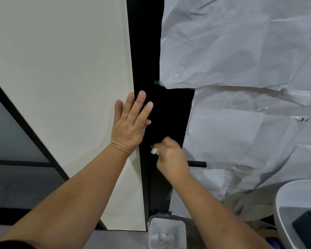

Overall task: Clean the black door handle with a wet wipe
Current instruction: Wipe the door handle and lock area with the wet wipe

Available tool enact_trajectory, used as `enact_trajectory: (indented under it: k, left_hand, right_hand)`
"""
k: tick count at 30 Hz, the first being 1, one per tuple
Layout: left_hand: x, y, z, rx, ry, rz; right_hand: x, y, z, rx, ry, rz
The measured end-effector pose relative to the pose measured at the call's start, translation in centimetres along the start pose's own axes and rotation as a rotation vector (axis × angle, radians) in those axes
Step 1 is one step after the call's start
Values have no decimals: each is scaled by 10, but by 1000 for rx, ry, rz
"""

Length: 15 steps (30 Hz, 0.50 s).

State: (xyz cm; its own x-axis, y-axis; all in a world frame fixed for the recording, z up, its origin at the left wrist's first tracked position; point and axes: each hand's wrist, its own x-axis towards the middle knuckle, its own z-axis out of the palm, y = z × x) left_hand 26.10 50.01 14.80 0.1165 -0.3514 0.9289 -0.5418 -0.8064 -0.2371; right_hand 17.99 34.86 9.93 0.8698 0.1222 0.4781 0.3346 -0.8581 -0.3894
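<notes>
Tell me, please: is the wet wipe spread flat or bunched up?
Bunched up: the right hand grips the wet wipe, showing only a small white wad.

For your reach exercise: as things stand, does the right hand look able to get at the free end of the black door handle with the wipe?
Probably yes. The right hand grips the wet wipe right beside the black door handle, whose free end juts out bare, with nothing in front of it.

Soft, even indoor light is falling from above, casting only faint shadows. The right hand (pixel 171 157) is blurring slightly, and straight lines are bowing toward the picture's edges.
</notes>
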Motion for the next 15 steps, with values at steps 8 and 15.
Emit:
enact_trajectory:
  k: [8, 15]
  left_hand:
    - [-1, 17, 7, -48, 8, -132]
    - [-1, 18, 7, -39, 17, -117]
  right_hand:
    - [-4, -7, -5, 175, 64, 117]
    - [-17, -35, 40, 228, 10, 288]
